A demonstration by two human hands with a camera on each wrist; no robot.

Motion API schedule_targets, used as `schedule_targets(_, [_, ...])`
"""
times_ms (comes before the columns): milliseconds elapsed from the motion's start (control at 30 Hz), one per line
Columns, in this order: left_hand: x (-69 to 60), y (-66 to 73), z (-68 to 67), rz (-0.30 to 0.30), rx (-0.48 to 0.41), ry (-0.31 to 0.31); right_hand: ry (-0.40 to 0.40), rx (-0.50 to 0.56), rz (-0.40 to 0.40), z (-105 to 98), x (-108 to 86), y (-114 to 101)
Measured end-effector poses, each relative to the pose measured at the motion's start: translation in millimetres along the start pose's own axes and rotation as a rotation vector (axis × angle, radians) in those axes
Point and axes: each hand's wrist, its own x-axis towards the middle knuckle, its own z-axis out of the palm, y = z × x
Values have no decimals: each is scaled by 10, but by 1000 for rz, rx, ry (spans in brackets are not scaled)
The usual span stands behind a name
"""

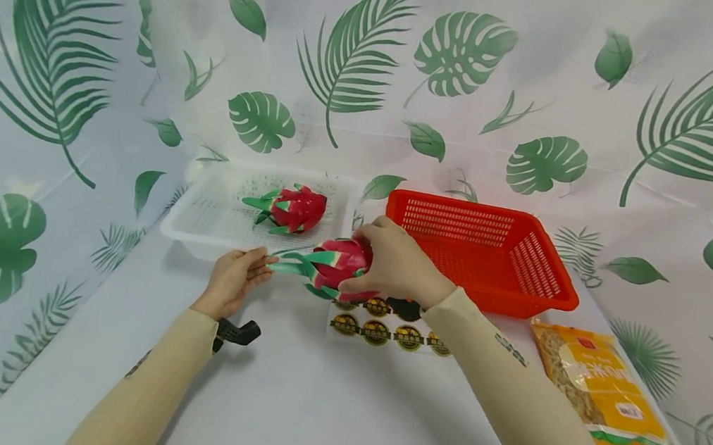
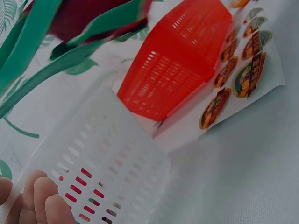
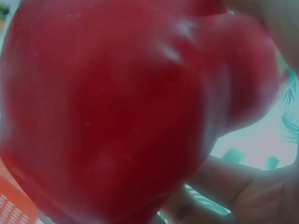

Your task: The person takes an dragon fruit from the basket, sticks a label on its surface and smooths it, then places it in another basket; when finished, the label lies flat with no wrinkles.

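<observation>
A red dragon fruit point(image 1: 335, 266) with long green leaf tips is gripped by my right hand point(image 1: 394, 262), fingers over its top and thumb along its near side. It fills most of the right wrist view. My left hand point(image 1: 237, 279) is by the leaf tips, its fingers loosely bent; in the left wrist view its fingers point(image 2: 51, 200) appear apart from the green leaves point(image 2: 70, 60). Another dragon fruit point(image 1: 299, 209) lies in the white basket point(image 1: 202, 237) behind. Below the held fruit is a sheet of round stickers point(image 1: 375, 331), partly hidden.
A red plastic basket point(image 1: 542, 288) stands at the back right, beside the white one. An orange and yellow food bag point(image 1: 609, 393) lies at the right of the white table point(image 1: 328, 404). Leaf-patterned cloth point(image 1: 369, 75) hangs behind.
</observation>
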Motion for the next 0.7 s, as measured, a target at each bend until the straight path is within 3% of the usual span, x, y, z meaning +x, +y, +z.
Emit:
schedule_targets(400, [10,-23,21,-5,-25,-9,-28,13,16,339,-741,260])
schedule_targets(700, [-6,-30,-21,7,-37,-27,-107,-12,24,536,-1078,366])
